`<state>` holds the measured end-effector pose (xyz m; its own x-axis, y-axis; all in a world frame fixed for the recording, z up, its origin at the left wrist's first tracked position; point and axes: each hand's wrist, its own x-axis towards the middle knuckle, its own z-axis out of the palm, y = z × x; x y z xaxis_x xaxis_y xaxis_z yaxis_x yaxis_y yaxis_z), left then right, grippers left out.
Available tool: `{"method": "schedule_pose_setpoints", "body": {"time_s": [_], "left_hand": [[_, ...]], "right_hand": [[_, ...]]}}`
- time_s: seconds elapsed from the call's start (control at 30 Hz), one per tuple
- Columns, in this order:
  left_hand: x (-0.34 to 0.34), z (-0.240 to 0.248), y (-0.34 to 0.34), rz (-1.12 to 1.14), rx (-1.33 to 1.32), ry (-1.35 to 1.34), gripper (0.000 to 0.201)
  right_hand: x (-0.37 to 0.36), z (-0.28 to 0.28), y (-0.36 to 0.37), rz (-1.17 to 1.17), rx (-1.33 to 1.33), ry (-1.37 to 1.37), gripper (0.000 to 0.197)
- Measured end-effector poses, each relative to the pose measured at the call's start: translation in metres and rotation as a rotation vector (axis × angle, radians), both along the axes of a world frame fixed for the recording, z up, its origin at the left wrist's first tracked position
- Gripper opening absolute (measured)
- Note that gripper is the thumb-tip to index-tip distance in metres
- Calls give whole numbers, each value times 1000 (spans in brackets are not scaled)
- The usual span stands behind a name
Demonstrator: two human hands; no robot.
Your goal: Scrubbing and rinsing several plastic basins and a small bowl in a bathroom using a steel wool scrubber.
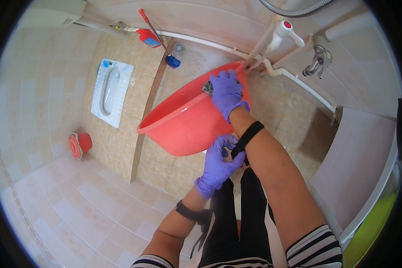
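A large red plastic tub (187, 129) stands tilted in front of me. At its right rim, my right hand (228, 91) in a purple glove is closed on a grey scouring pad (207, 88), which looks like wire mesh and is mostly hidden under the palm. Lower down, my left hand (216, 165), also gloved in purple, pinches the black strap (248, 139) around my right forearm. A second black strap (187, 211) circles my left forearm.
Left of the tub, a white squat toilet (111, 91) is set in a raised tiled step. Beyond stand a red bottle (148, 38) and a blue-headed brush (172, 61). A red bucket (81, 145) sits far left. White pipes and a tap (319, 62) line the back wall.
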<state>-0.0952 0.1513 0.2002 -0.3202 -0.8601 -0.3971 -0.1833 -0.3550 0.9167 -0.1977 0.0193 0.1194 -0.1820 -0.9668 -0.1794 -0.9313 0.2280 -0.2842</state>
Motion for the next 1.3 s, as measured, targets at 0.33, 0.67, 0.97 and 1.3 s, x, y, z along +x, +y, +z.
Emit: {"method": "schedule_pose_setpoints", "body": {"time_s": [0.33, 0.67, 0.97, 1.3], "left_hand": [[23, -4, 6, -87, -293, -22, 32], [11, 21, -45, -285, -544, -10, 24], [1, 3, -16, 44, -223, 51, 26], [-5, -36, 53, 420, 812, 1175, 58]], "right_hand": [[2, -1, 0, 28, -5, -16, 25], [14, -2, 5, 50, -20, 32, 18], [3, -4, 10, 61, -44, 13, 18], [15, 6, 4, 22, 61, -22, 25]]}}
